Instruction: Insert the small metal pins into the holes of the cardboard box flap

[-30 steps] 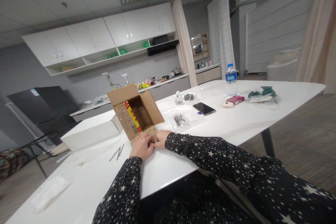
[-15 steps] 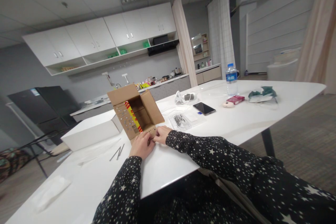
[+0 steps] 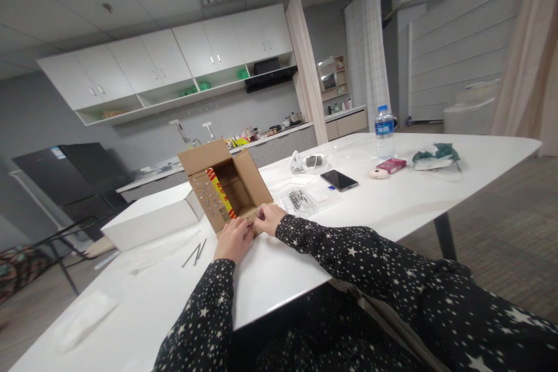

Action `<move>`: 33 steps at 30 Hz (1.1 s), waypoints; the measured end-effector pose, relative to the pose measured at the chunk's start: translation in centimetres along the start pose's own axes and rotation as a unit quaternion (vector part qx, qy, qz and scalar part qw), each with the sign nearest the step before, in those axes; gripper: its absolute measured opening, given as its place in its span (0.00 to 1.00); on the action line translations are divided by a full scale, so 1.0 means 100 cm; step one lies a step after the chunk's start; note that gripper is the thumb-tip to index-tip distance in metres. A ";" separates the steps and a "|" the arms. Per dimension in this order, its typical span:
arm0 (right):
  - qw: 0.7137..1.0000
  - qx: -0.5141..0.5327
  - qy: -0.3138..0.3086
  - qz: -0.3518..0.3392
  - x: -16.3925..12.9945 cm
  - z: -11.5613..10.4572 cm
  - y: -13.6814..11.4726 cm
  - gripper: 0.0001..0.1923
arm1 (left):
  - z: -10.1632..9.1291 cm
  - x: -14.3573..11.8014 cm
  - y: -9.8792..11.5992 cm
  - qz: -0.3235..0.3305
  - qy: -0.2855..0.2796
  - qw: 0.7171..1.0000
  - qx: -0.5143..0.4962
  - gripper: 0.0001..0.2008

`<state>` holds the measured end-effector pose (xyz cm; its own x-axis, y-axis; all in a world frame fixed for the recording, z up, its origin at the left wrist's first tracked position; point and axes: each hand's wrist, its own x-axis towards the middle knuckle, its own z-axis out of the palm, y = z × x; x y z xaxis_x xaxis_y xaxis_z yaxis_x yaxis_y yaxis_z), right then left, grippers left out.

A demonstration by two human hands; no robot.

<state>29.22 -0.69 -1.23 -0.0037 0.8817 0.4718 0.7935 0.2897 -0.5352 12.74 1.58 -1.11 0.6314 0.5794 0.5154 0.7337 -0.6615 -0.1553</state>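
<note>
An opened cardboard box with flaps spread and its opening toward me stands on the white table. Yellow-and-red tape and many small grey dots mark its left flap. At the near flap, my left hand is closed, its fingers on the cardboard edge. My right hand is closed in a pinch beside it, at the same flap, where a row of small dots shows. Whatever sits between the right fingertips is too small to make out. Both hands nearly touch.
Left of the box are a long white box and thin dark sticks. To the right lie a clear packet of dark pieces, a phone, a pink-red pack and a water bottle.
My right hand has lifted slightly up and away from the left, its fingers now pinched. The left hand has shifted a little at the flap. The box has stayed in place.
</note>
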 end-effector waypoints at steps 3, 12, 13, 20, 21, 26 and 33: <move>1.000 0.004 0.001 -0.003 -0.001 -0.001 -0.001 0.10 | 0.001 0.000 -0.002 0.010 0.007 1.000 -0.001 0.12; 0.998 0.053 -0.010 -0.010 -0.006 0.000 -0.003 0.15 | 0.001 -0.001 -0.005 -0.027 0.044 0.999 0.016 0.12; 0.999 0.049 -0.016 -0.010 -0.007 0.000 -0.004 0.15 | 0.001 -0.001 -0.006 -0.032 0.048 0.998 0.019 0.12; 0.995 0.028 -0.089 -0.038 -0.012 0.000 -0.007 0.13 | 0.004 -0.001 -0.010 -0.052 0.076 0.995 0.041 0.11; 0.994 0.027 -0.100 -0.041 -0.012 0.000 -0.008 0.12 | 0.005 -0.002 -0.010 -0.055 0.079 0.994 0.044 0.12; 0.990 0.030 -0.130 -0.050 -0.015 -0.002 -0.009 0.11 | 0.005 -0.002 -0.009 -0.066 0.079 0.993 0.057 0.11; 0.989 0.017 -0.136 -0.056 -0.016 -0.002 -0.010 0.10 | 0.003 -0.002 -0.008 -0.070 0.075 0.993 0.065 0.09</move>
<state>28.54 -2.46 -1.33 -0.2579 0.9092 0.3269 0.7581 0.4002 -0.5149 12.09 2.20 -1.36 0.4831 0.5785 0.6573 0.8445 -0.5061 -0.1752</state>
